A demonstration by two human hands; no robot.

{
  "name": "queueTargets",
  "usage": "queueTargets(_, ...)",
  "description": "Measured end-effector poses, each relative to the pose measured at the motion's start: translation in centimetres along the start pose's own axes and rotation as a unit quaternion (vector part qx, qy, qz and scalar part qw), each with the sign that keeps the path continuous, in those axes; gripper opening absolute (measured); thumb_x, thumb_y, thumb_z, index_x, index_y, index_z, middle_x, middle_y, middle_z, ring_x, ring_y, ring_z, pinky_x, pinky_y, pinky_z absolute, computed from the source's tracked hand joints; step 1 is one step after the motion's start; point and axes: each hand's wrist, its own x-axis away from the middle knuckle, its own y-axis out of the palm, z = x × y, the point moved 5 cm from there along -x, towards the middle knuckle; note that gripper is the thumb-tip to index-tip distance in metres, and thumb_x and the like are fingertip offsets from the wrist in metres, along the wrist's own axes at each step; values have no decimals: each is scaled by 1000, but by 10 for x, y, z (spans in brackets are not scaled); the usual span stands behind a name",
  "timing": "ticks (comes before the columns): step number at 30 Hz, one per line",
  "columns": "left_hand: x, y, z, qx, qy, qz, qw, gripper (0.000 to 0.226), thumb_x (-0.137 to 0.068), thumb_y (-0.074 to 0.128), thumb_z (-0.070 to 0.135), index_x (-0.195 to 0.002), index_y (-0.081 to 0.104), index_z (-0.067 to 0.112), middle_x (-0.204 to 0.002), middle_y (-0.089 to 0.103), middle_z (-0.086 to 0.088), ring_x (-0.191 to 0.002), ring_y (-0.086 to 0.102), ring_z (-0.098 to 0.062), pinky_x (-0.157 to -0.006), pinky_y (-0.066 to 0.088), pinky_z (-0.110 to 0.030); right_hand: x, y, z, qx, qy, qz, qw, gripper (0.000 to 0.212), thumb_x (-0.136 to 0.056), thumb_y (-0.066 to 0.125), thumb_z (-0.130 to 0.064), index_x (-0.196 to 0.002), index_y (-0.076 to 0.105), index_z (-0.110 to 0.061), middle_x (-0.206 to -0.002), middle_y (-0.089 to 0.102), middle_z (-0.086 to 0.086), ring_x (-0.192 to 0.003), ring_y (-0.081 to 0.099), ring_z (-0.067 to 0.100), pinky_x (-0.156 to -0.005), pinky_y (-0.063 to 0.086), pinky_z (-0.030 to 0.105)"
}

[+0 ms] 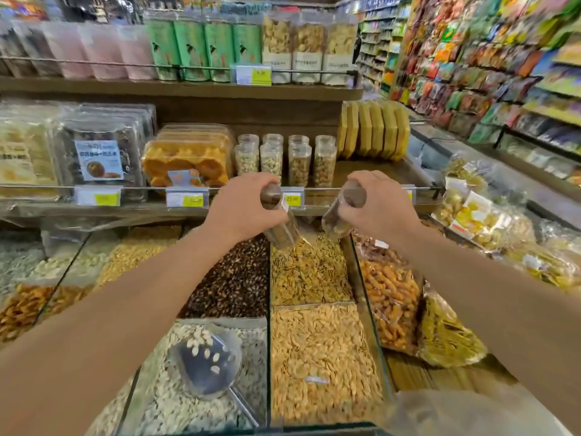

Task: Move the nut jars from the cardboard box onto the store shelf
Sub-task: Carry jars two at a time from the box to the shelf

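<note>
the store shelf lies just ahead of both hands, its bare patch to the right of the standing jars, nearer the right hand. each grip is curled round a clear, brown-lidded nut jar, tilted lid-up: left hand holds one jar, right the other jar.

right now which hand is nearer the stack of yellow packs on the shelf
Right. The right hand, holding a nut jar, is just below-left of the yellow packs; the left hand, holding another jar, is farther left.
</note>
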Motion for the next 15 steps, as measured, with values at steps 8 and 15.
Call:
queueTargets(8,-95,32,-13,44,43,-6,998,52,-73,73,40,-122,63,25,-115,66,5,-104,58,-14,-85,42,-26,-76,1,34,17,45,48,998,57,-80,67,-39,-133,52,-22,-128,55,0,-112,53,22,-93,43,36)
queueTargets(15,-160,58,-10,77,36,14,996,45,-72,73,41,-115,66,31,-108,64,11,-92,56,-8,-80,43,-27,-151,7,83,8,72,68,995,52,-79,66,-37,-128,55,-23,-122,54,0,-107,54,20,-87,40,32)
